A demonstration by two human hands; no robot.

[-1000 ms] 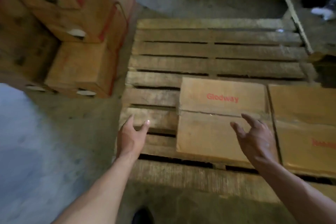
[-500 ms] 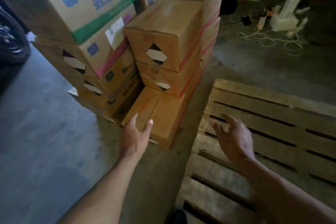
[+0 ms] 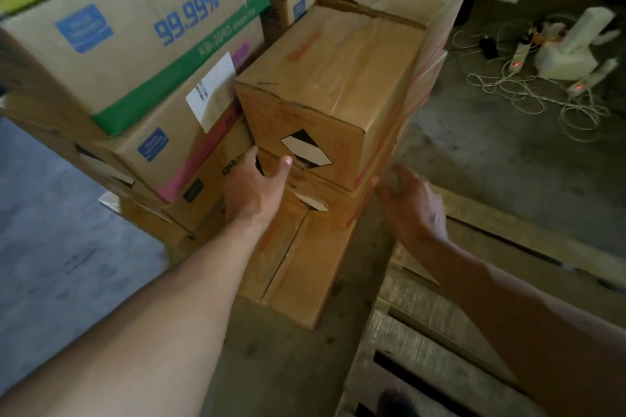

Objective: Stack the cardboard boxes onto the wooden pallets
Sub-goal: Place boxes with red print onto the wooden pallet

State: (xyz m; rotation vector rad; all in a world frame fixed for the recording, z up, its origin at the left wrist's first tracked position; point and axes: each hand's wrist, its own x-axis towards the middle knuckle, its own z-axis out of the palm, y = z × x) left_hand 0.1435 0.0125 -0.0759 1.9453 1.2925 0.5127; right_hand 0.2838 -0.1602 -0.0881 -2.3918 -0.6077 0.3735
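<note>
A brown cardboard box (image 3: 335, 78) with red print and a black-and-white diamond label tops a short stack in front of me. Under it lies a second brown box (image 3: 325, 206), and a third box (image 3: 298, 264) rests on the floor. My left hand (image 3: 252, 188) reaches with spread fingers to the lower left corner of the top box. My right hand (image 3: 411, 203) is open at that box's lower right corner, fingertips at its edge. The wooden pallet (image 3: 474, 298) lies at the lower right, beneath my right forearm.
Larger printed cartons (image 3: 135, 44) are stacked on the left, tight against the brown boxes. White cables and power strips (image 3: 542, 85) lie on the concrete floor at the upper right. My shoe tip (image 3: 396, 403) shows at the bottom by the pallet.
My view has turned from the pallet with two boxes to the stack on the left. Both hands moved forward and up to the top box's lower corners.
</note>
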